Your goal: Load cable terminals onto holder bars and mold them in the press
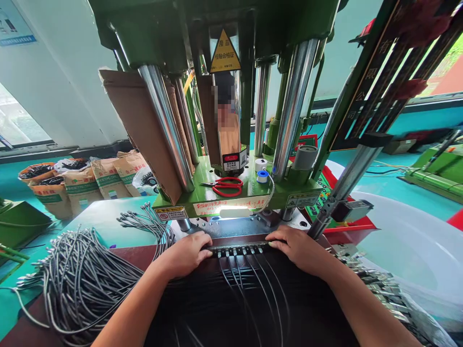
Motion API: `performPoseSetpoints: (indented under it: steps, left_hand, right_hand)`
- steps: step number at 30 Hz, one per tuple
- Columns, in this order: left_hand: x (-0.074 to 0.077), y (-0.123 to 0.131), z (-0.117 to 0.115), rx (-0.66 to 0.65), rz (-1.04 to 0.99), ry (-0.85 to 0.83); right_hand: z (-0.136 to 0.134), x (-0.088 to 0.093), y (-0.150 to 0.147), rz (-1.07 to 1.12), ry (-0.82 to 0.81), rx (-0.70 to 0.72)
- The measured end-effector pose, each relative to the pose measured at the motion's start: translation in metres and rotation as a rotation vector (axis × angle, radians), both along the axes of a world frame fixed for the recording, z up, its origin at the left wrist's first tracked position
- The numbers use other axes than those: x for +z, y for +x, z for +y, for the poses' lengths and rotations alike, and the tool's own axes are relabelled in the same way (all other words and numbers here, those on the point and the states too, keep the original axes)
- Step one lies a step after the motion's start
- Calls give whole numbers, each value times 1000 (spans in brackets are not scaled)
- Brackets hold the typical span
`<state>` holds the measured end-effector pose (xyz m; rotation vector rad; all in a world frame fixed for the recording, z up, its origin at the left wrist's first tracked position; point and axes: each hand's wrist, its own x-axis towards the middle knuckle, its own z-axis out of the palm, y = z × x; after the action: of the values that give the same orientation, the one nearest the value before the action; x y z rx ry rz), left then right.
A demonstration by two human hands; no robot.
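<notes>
A narrow dark mould bar (239, 249) lies at the front of the green press, level with the worktop edge. My left hand (188, 254) pinches its left end between thumb and fingers. At the opposite end, my right hand (297, 245) is closed on the bar in the same way. Several thin black cables (257, 277) have their metal connector ends seated along the bar and hang down toward me over dark cloth. Just behind the bar is the press's metal bed plate (231, 226). The undersides of both hands' fingers are partly hidden.
A big bundle of cables (83, 279) lies at left, a smaller bunch (155, 224) behind it. Red-handled scissors (227, 185) and a blue tape roll (262, 177) rest on the green press (191, 193). Connector-ended pieces (385, 289) lie at right, beside a white tub (405, 236).
</notes>
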<state>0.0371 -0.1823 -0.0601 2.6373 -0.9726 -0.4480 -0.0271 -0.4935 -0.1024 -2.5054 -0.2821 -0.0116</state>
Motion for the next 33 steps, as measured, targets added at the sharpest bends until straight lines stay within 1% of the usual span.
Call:
performPoseSetpoints:
  steps: [8, 15, 25, 33]
  left_hand:
    - [5, -2, -2, 26, 26, 12]
    - [2, -1, 0, 19, 24, -2]
    - [4, -3, -2, 22, 24, -4]
    - [3, -1, 0, 16, 34, -23]
  right_hand:
    - [0, 2, -1, -4, -10, 0]
    - [2, 3, -2, -2, 13, 1]
    - [2, 2, 0, -17, 26, 0]
    - [2, 2, -2, -21, 44, -14]
